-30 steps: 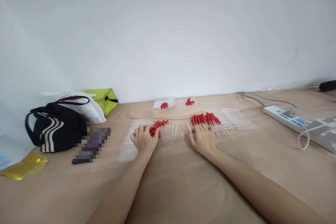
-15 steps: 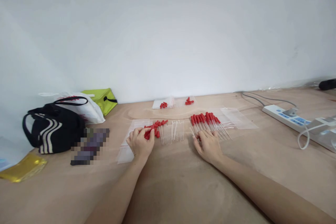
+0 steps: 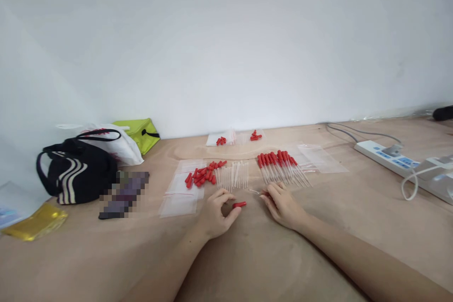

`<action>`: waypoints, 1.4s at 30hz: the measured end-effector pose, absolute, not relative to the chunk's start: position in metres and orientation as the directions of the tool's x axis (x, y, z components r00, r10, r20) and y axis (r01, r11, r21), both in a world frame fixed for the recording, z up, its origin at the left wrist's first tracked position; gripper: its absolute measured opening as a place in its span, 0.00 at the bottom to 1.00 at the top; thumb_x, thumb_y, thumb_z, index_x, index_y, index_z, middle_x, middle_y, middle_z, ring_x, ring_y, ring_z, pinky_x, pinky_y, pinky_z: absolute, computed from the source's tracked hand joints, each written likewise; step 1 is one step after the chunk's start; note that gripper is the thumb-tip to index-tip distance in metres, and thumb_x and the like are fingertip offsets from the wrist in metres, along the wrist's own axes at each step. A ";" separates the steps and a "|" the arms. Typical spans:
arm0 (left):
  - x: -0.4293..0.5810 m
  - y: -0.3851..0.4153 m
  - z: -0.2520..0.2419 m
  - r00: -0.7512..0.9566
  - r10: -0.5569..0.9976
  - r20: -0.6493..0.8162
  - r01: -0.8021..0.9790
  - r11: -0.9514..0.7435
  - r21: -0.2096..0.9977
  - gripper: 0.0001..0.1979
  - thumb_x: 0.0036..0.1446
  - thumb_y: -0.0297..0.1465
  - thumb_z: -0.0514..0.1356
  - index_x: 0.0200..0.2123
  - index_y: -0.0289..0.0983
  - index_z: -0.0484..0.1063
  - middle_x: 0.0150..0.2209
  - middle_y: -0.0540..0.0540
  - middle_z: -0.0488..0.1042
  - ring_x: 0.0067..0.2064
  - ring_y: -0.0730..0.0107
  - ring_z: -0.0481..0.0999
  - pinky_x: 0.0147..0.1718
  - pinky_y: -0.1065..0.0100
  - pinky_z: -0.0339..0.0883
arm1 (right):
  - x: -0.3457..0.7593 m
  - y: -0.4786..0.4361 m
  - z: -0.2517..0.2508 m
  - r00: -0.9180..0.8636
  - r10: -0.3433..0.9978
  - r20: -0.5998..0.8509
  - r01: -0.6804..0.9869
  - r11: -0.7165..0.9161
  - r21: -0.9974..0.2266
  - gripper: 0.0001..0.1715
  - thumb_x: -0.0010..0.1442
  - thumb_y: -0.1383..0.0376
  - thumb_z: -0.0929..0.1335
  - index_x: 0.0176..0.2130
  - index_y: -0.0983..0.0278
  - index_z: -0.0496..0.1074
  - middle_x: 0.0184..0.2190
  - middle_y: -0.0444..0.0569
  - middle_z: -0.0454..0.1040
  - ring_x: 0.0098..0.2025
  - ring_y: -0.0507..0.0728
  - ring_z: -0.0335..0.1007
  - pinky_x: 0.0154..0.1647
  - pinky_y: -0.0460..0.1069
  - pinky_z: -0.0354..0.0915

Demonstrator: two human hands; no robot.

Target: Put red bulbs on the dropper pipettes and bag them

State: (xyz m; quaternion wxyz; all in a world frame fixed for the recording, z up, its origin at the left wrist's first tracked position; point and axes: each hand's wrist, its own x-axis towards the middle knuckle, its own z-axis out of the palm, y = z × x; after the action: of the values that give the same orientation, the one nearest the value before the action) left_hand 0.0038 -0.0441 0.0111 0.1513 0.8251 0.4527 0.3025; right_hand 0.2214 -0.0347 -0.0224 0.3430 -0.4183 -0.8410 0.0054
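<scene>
My left hand [image 3: 218,213] is in front of the loose tubes, thumb and fingers curled round a red rubber dropper bulb [image 3: 239,204] that points right. My right hand [image 3: 283,205] pinches a thin clear dropper tube [image 3: 254,192], its free end pointing left toward the bulb. Tube and bulb are apart. Behind my left hand lies a pile of red bulbs [image 3: 201,175] on clear zip bags [image 3: 180,203]. A row of bare clear tubes [image 3: 232,177] lies between the hands, farther back. Beyond my right hand, several droppers with red bulbs [image 3: 279,165] lie side by side.
Small bags with red bulbs [image 3: 221,141] lie near the wall, and a clear bag [image 3: 323,159] lies right of the droppers. A black bag [image 3: 79,174], a green bag [image 3: 141,134] and a blurred-out item [image 3: 127,196] are left. A power strip [image 3: 389,158] is right.
My left hand has moved from the bulb pile toward me and to the right, bringing one red bulb. My right hand has shifted slightly; the tube it holds now points more leftward.
</scene>
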 end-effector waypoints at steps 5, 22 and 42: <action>0.012 -0.039 -0.002 0.406 0.852 0.330 0.673 -0.523 0.523 0.09 0.49 0.36 0.60 0.32 0.38 0.74 0.30 0.48 0.69 0.31 0.70 0.70 0.31 0.68 0.66 | 0.220 -0.030 -0.026 -0.447 0.678 0.583 0.674 0.684 -0.279 0.10 0.61 0.68 0.55 0.32 0.64 0.62 0.29 0.49 0.68 0.29 0.53 0.61 0.34 0.49 0.55; 0.014 -0.037 -0.003 0.412 0.831 0.373 0.564 -0.554 0.612 0.09 0.59 0.31 0.49 0.39 0.37 0.67 0.32 0.48 0.73 0.33 0.70 0.72 0.32 0.70 0.64 | 0.215 -0.035 -0.017 -0.496 0.676 0.545 0.613 0.717 -0.332 0.11 0.61 0.68 0.56 0.37 0.65 0.66 0.31 0.47 0.71 0.31 0.52 0.62 0.39 0.51 0.49; 0.012 -0.041 0.001 0.518 0.789 0.330 0.596 -0.610 0.522 0.09 0.58 0.29 0.50 0.31 0.36 0.69 0.29 0.48 0.71 0.32 0.71 0.70 0.32 0.72 0.63 | 0.213 -0.029 -0.015 -0.529 0.621 0.578 0.633 0.743 -0.218 0.13 0.59 0.68 0.58 0.32 0.62 0.70 0.26 0.44 0.71 0.26 0.50 0.61 0.34 0.50 0.42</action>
State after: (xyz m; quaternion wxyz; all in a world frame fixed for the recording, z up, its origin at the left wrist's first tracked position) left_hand 0.0123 -0.0412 0.0010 0.1743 0.8535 0.4059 0.2765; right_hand 0.2134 -0.0293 -0.0148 0.3267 -0.3586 -0.8744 -0.0095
